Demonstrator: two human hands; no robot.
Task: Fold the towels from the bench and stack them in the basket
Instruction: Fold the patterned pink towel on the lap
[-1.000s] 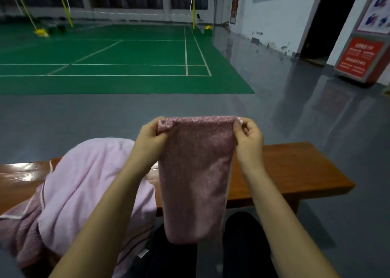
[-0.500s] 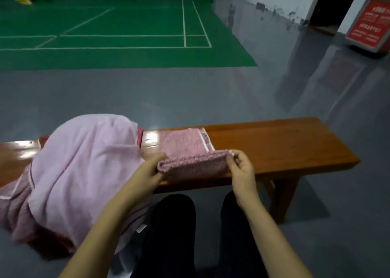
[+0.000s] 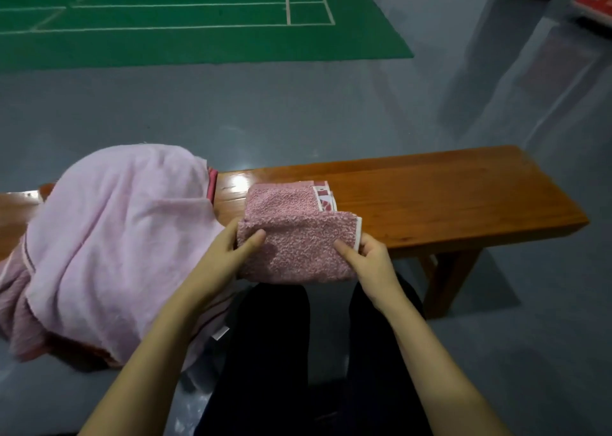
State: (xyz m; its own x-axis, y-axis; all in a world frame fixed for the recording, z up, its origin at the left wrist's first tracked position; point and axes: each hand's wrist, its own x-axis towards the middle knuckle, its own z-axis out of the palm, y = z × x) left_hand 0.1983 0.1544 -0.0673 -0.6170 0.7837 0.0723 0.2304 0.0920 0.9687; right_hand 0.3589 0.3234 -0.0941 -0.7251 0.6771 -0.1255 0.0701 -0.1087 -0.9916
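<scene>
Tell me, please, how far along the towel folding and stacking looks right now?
Early on. In hand: the small pink towel, already doubled over on the bench, with the left hand and right hand each pinching a side. Left: the light pink towel pile sits unfolded on the bench. No basket is in view, so nothing can be counted as stacked.

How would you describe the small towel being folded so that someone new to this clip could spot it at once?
Find the wooden bench on the grey floor. At its near edge, the small towel is held by the left hand and right hand. Unlike the big pale pink towel heaped to its left, it is darker speckled pink, folded, with a red-and-white band.
</scene>
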